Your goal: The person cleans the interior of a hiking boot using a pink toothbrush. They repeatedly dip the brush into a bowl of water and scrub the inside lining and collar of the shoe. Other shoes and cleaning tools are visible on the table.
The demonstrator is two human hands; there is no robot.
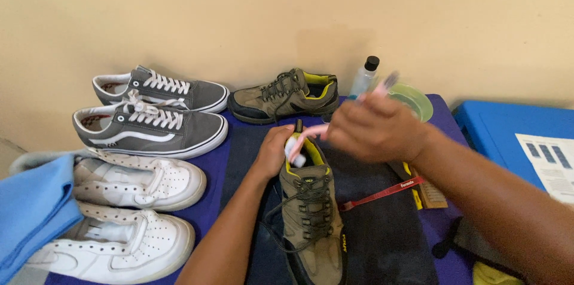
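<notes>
The left hand (274,152) grips the heel of the olive shoe (312,219), near centre on the dark mat (382,237). The right hand (373,128), blurred, pinches a pink brush (311,135) at the collar. Best to hold the heel firm and use short, light strokes.

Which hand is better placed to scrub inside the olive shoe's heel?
Probably right: the right hand holds the pink brush over the heel opening, while the left hand grips the olive shoe.
</notes>
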